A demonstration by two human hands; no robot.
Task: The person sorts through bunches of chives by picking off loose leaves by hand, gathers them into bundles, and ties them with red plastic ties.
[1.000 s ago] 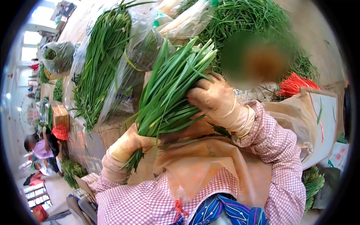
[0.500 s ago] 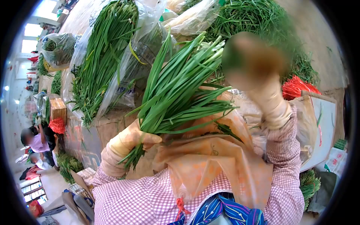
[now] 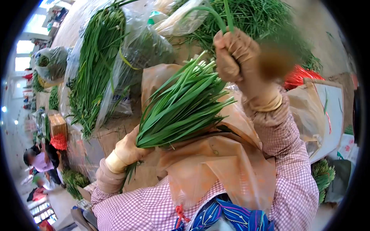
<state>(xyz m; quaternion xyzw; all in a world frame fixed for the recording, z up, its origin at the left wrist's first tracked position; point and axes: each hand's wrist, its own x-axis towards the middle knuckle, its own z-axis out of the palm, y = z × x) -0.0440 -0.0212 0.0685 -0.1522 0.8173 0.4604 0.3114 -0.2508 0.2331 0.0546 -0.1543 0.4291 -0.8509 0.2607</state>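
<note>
My left hand, in a pale glove, is closed round the lower end of a bunch of long green leaves. The pale cut ends of the bunch point up and to the right. Above and to the right of it, my right hand, gloved too, is closed on a few green stalks that stick up past its fingers. A brown blurred smear covers the area just right of that hand. An orange-tinted plastic apron lies across my front, below the bunch.
A large leaf pile lies in clear plastic at the left. Another green heap is at the top. Red ties lie by a white board at the right. A person in a light purple top is at the far left.
My right hand has gone from the bunch out to the green heap and now holds a few stalks above the bunch. My left hand has kept its hold.
</note>
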